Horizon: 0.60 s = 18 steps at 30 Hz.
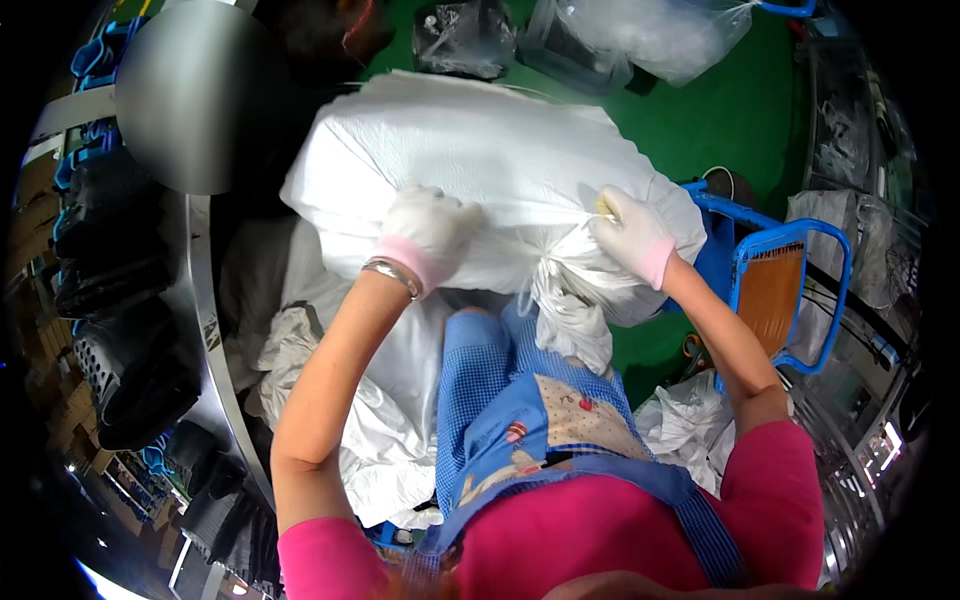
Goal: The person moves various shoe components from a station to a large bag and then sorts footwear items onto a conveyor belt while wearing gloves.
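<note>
A large, full white plastic sack (470, 150) lies across in front of me, above my knees. Its gathered neck (555, 275) is bunched tight on the near side, and the loose end hangs down toward my lap. White gloves with pink cuffs cover both hands. My left hand (425, 230) is closed against the sack's near face, with its fingers curled into the material. At the right, my right hand (632, 235) pinches the sack's plastic just above the gathered neck. A small yellowish spot shows at its fingertips; what it is I cannot make out.
At the left, black clogs (120, 370) hang along a metal-edged rack (205, 300). A blue-framed chair (790, 290) stands at the right. Crumpled white sacks (385, 450) lie beside my legs. On the green floor (740, 130), clear plastic bags (665, 35) and a dark bagged bin (463, 40) stand farther off.
</note>
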{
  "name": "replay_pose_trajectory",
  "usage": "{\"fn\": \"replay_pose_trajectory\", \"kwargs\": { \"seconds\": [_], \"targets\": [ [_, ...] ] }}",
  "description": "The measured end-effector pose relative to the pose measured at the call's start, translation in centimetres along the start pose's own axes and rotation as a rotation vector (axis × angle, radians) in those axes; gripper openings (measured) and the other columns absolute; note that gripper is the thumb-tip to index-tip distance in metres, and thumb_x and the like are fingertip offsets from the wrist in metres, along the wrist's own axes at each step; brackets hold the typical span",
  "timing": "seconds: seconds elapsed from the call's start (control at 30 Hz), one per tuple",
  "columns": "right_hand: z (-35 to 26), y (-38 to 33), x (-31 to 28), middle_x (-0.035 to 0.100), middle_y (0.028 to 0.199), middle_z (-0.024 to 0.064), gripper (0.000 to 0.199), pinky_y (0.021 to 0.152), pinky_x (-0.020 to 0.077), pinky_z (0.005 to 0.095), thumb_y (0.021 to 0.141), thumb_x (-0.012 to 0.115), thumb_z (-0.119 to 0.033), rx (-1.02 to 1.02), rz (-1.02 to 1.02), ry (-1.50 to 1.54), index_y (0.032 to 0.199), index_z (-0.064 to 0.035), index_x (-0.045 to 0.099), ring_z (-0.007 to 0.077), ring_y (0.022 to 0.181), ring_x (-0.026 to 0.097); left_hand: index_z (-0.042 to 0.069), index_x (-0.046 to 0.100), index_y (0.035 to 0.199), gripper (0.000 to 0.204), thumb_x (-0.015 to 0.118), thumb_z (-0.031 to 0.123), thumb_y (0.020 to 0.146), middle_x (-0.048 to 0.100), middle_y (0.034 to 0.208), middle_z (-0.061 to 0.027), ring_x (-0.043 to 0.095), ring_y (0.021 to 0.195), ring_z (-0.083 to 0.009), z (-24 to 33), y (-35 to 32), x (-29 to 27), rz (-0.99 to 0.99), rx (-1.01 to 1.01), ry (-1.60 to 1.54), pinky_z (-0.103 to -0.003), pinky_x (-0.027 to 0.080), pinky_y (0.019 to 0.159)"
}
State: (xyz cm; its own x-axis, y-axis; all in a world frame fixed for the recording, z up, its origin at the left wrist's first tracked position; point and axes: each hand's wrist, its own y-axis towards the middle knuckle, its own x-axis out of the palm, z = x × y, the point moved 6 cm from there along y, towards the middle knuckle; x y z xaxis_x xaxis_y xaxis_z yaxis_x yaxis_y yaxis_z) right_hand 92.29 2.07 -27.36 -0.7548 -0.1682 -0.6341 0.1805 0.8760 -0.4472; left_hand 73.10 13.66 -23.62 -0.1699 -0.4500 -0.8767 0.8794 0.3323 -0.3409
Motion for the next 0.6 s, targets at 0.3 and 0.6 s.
{"fn": "replay_pose_trajectory", "kwargs": {
  "seconds": [0.3, 0.6],
  "targets": [
    [0.0, 4.7, 9.3, 0.061, 0.077, 0.0141, 0.023, 0.072, 0.0463, 0.0442, 0.080, 0.053, -0.028, -0.065, -0.055, -0.200, 0.098, -0.0124, 0.057, 0.0352, 0.077, 0.059, 0.014, 0.059, 0.083, 0.014, 0.062, 0.022, 0.073, 0.065, 0.083, -0.0042, 0.058, 0.086, -0.0248, -7.9, 1.1, 10.1, -0.162, -0.332, 0.046, -0.040, 0.040, 0.078],
    [21.5, -7.7, 1.1, 0.051, 0.125, 0.0221, 0.070, 0.101, 0.0344, 0.0383, 0.080, 0.059, -0.052, 0.680, 0.596, 0.044, 0.128, -0.0016, 0.048, 0.0356, 0.117, 0.047, 0.009, 0.056, 0.096, 0.037, 0.063, 0.032, 0.067, 0.063, 0.093, -0.0098, 0.055, 0.095, -0.0268, -4.4, -1.3, 11.2, -0.409, -0.245, 0.023, -0.040, 0.037, 0.084]
  ]
}}
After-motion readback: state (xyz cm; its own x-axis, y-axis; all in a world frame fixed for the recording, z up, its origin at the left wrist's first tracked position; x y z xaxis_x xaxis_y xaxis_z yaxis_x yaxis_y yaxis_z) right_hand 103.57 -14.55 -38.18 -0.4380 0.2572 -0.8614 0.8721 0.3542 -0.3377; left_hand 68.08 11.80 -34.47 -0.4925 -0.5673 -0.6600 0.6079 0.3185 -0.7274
